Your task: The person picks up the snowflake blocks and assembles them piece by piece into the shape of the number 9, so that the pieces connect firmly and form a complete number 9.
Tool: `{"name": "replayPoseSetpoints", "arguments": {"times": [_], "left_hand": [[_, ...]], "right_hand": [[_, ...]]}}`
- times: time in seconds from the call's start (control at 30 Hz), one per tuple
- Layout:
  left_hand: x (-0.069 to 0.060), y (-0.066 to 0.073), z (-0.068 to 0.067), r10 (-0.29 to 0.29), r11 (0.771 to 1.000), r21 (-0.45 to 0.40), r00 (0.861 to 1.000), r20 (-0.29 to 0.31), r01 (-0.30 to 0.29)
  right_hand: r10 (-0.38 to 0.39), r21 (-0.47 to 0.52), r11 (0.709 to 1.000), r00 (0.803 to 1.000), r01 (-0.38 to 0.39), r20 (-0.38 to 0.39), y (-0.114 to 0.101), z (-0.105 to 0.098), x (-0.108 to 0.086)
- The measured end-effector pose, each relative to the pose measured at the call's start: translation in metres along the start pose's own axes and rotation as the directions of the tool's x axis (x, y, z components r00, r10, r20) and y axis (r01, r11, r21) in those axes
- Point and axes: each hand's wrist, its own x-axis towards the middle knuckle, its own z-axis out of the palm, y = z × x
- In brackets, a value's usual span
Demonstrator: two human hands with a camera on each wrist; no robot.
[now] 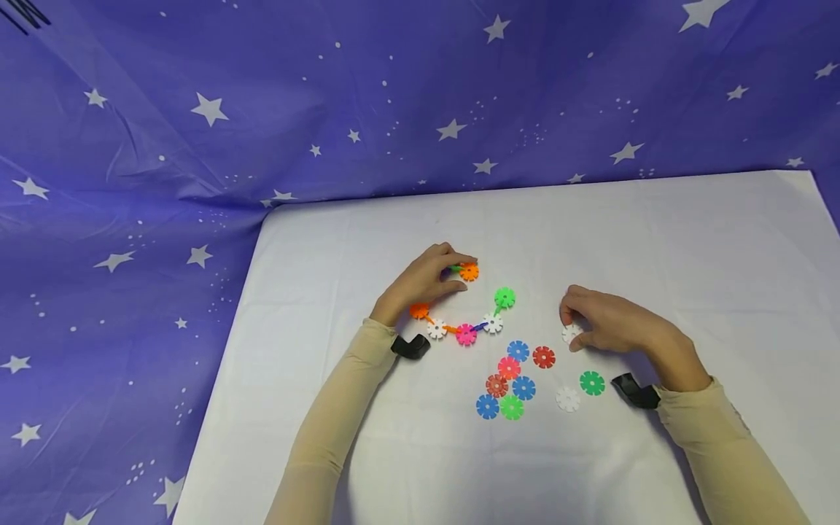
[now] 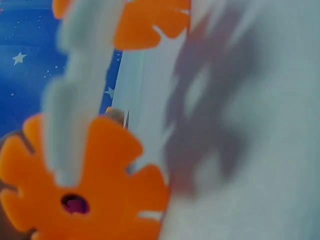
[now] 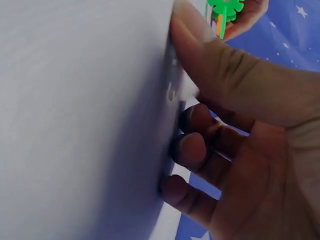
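Note:
My left hand (image 1: 429,277) lies over the back of a curved chain of slotted interlocking discs. Its outstretched index finger touches an orange disc (image 1: 469,272), with the thumb just below; a green piece shows beside it. Further along the chain are another orange disc (image 1: 418,311), a white disc (image 1: 437,329), a pink disc (image 1: 466,335), a second white disc (image 1: 493,323) and a light green disc (image 1: 504,297). To the right, my right hand (image 1: 610,321) pinches a loose white disc (image 1: 571,334) at the tabletop. The left wrist view shows mostly an orange disc (image 2: 115,170), close up.
Several loose discs lie flat nearer the front, among them a red disc (image 1: 543,357), a blue disc (image 1: 523,388), a white disc (image 1: 568,399) and a green disc (image 1: 592,383). A white cloth covers the table (image 1: 367,467). Behind it hangs a starry purple curtain (image 1: 394,95).

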Motion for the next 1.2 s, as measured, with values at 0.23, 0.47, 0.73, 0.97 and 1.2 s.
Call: {"name": "replayPoseSetpoints", "arguments": {"times": [0.23, 0.47, 0.73, 0.97, 1.2], "left_hand": [[0.002, -0.002, 0.003, -0.015, 1.000, 0.007, 1.000, -0.013, 0.015], [0.001, -0.005, 0.006, 0.004, 0.996, -0.088, 1.000, -0.021, -0.006], [-0.004, -0.005, 0.008, 0.063, 0.972, -0.222, 0.996, -0.057, -0.074], [-0.002, 0.000, 0.004, 0.086, 0.965, -0.243, 0.994, -0.068, -0.100], [-0.003, 0.005, 0.000, 0.072, 0.966, -0.244, 0.997, -0.042, -0.080]], "right_hand": [[-0.025, 0.059, 0.998, 0.983, 0.036, -0.184, 0.007, -0.004, 0.011], [-0.072, 0.151, 0.982, 0.969, 0.110, -0.236, -0.011, -0.015, 0.036], [-0.187, 0.247, 0.935, 0.947, 0.253, -0.263, -0.039, -0.009, 0.080], [-0.155, 0.290, 0.931, 0.958, 0.223, -0.241, -0.037, 0.004, 0.089], [-0.192, 0.264, 0.931, 0.951, 0.254, -0.241, -0.036, 0.007, 0.092]]}}
